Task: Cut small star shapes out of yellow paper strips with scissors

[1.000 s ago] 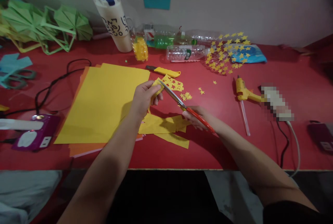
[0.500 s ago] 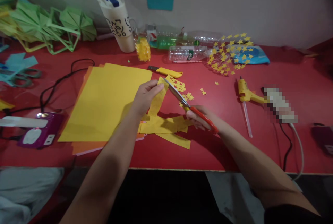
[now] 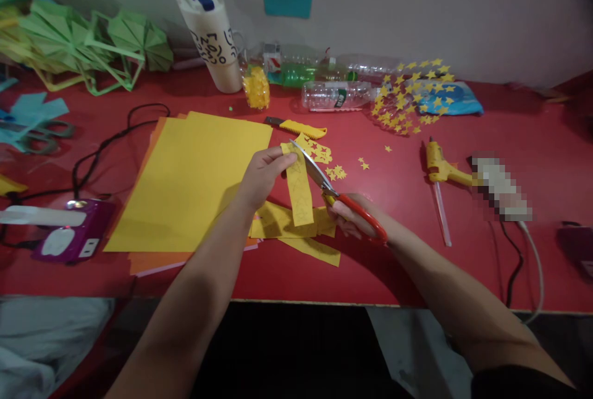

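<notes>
My left hand (image 3: 265,175) pinches the top end of a yellow paper strip (image 3: 300,194) with faint star outlines drawn on it. In my right hand (image 3: 353,214) are scissors (image 3: 364,217) with red handles, their blade tips at the strip's upper edge. Beneath the strip lie more yellow paper pieces (image 3: 278,221). Just beyond the blades are a star-punctured paper scrap (image 3: 315,148) and a small heap of cut stars (image 3: 336,173). A yellow box cutter (image 3: 303,130) rests behind them.
Left of my hands lies a stack of yellow sheets (image 3: 185,183). A glue gun (image 3: 436,164) is at the right. Along the wall stand a white tumbler (image 3: 210,41), plastic bottles (image 3: 336,96) and a star-covered clear piece (image 3: 403,102). A purple power box (image 3: 74,232) and cable sit left.
The strip's lower end has swung to the right and now hangs straighter, its drawn face toward me. The scissors stay at its top edge, with both hands nearly in place.
</notes>
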A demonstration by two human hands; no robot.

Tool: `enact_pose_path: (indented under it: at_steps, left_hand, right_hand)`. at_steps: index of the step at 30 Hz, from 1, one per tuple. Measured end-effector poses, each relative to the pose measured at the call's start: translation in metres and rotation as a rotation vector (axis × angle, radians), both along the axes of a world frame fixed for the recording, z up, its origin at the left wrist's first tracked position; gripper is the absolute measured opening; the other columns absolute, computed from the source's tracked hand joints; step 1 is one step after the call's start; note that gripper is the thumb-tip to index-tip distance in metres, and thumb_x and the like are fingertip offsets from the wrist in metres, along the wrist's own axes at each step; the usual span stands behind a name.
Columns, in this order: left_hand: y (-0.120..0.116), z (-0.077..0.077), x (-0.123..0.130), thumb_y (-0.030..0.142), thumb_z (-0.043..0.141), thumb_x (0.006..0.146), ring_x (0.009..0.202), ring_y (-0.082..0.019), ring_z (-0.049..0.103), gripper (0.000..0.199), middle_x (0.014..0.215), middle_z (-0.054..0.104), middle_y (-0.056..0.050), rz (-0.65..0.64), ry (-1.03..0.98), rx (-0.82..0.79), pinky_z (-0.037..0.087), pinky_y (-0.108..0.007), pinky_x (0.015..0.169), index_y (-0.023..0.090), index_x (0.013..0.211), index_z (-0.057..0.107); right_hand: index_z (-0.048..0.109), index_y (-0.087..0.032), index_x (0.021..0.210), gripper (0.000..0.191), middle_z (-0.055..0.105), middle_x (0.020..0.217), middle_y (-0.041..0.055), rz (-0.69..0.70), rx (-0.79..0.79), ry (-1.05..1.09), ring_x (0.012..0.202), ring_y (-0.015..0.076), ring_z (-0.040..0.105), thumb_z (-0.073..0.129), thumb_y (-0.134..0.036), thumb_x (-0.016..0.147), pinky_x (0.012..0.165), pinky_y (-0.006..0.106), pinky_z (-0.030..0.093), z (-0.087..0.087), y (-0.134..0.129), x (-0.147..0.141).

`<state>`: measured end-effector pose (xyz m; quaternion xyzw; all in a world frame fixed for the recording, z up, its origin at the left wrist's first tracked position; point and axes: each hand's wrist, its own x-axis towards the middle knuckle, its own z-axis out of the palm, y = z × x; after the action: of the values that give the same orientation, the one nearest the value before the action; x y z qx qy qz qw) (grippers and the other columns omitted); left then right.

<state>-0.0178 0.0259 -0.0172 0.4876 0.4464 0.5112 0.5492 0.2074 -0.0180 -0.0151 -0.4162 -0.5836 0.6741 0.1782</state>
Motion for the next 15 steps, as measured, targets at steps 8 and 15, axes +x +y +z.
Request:
enact_pose_path:
  at_steps: [8,15]
  left_hand:
    - [0.0010,0.0003,-0.0003,0.031,0.069,0.075,0.055,-0.010,0.047,0.029,0.053,0.049,0.003,-0.002,-0.008,-0.016,0.041,-0.026,0.058,0.020,0.052,0.055]
    - [0.0008,-0.0014,-0.0008,0.031,0.069,0.076,0.055,-0.010,0.047,0.030,0.054,0.049,0.003,0.002,-0.005,-0.009,0.042,-0.026,0.059,0.019,0.052,0.055]
  right_hand:
    - [0.048,-0.022,0.070,0.055,0.038,0.041,-0.0106,-0.002,0.010,-0.036,0.032,0.0062,0.037,0.053,-0.074,0.088,0.039,0.022,0.043,0.0017,-0.0019,-0.0002]
    - [0.046,-0.023,0.068,0.052,0.038,0.040,-0.0110,-0.023,0.003,-0.079,0.030,0.0054,0.036,0.056,-0.070,0.087,0.034,0.020,0.038,0.0068,-0.0017,-0.0036]
